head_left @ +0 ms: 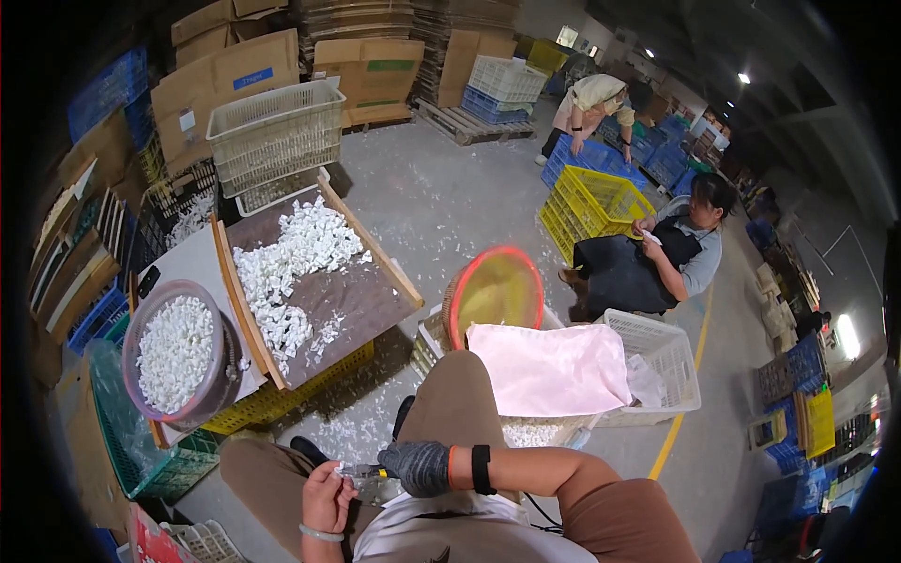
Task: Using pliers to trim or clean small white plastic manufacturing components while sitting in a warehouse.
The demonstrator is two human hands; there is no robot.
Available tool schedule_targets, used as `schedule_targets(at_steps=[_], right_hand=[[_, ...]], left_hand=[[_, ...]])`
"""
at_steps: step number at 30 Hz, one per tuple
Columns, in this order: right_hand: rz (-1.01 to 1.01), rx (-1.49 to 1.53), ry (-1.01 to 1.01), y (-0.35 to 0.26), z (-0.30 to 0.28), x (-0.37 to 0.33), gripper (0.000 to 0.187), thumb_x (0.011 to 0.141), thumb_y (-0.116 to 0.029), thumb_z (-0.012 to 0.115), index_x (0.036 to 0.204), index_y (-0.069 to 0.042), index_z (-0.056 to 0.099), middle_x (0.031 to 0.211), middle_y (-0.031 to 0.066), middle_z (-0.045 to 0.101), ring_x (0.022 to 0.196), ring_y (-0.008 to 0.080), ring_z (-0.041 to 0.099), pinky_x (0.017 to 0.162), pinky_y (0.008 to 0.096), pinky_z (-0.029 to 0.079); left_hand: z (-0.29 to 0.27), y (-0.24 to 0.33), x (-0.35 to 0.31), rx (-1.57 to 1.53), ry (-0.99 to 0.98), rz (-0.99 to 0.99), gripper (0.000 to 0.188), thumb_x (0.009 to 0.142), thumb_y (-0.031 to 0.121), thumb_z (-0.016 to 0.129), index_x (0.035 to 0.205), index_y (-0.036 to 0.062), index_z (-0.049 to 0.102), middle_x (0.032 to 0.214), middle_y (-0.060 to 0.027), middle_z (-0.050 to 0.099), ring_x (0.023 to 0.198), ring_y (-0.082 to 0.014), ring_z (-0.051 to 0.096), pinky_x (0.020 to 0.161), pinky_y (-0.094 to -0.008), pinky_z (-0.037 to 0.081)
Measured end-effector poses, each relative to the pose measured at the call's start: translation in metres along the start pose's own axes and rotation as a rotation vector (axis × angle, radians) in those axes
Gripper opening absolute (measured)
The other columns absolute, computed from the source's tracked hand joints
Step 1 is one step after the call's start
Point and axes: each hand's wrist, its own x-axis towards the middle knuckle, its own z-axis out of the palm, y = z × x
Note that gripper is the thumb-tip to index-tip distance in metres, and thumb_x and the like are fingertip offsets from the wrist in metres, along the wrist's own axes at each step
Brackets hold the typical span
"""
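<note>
My bare left hand (327, 497), with a pale bangle at its wrist, pinches a small white piece (343, 468) between thumb and fingers. Close beside it, my right hand (418, 468) in a dark grey knit glove is closed round pliers (374, 471) with yellow on the handle. The pliers' tip meets or nearly meets the white piece; the exact contact is too small to tell. Both hands are low over my lap, between my brown-trousered legs. Ahead to the left, many similar white pieces (314, 239) lie heaped on a wood-edged board (361, 305).
A round basin (214, 314) of white pieces stands left of the board. Ahead right are a red-rimmed basket (537, 272), a pink cloth (554, 366) and a white crate (680, 361). One person (690, 244) sits beyond; another (591, 103) bends over blue crates (601, 161).
</note>
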Motion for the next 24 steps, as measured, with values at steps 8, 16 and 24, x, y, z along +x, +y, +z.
schedule_targets(at_steps=[8,16,24], right_hand=[[0.015,0.03,-0.015,-0.005,0.001,-0.003,0.027,0.075,-0.006,0.052,0.101,0.001,0.052,0.094,0.024,0.058,0.089,0.0396,0.059,0.078,0.0451,0.046],[-0.026,0.118,0.014,-0.004,0.014,-0.003,0.022,0.075,-0.005,0.05,0.097,0.0,0.052,0.09,0.0243,0.057,0.085,0.041,0.057,0.075,0.0478,0.044],[-0.299,0.108,0.198,0.0,0.004,-0.001,0.035,0.072,-0.01,0.064,0.104,0.0,0.056,0.09,0.0224,0.057,0.085,0.0395,0.055,0.073,0.0435,0.044]], left_hand=[[-0.003,0.001,-0.003,0.018,0.033,0.016,0.014,0.09,0.001,0.048,0.101,-0.0014,0.057,0.077,-0.0077,0.059,0.065,-0.0138,0.059,0.059,-0.0274,0.056],[-0.004,0.004,-0.011,0.008,0.047,0.027,0.014,0.09,0.003,0.049,0.102,-0.001,0.057,0.079,-0.0071,0.06,0.067,-0.0132,0.058,0.059,-0.0269,0.055],[0.009,0.009,-0.005,0.093,0.044,-0.003,0.024,0.092,0.01,0.049,0.113,-0.002,0.054,0.083,-0.004,0.057,0.073,-0.0108,0.055,0.069,-0.0266,0.05]])
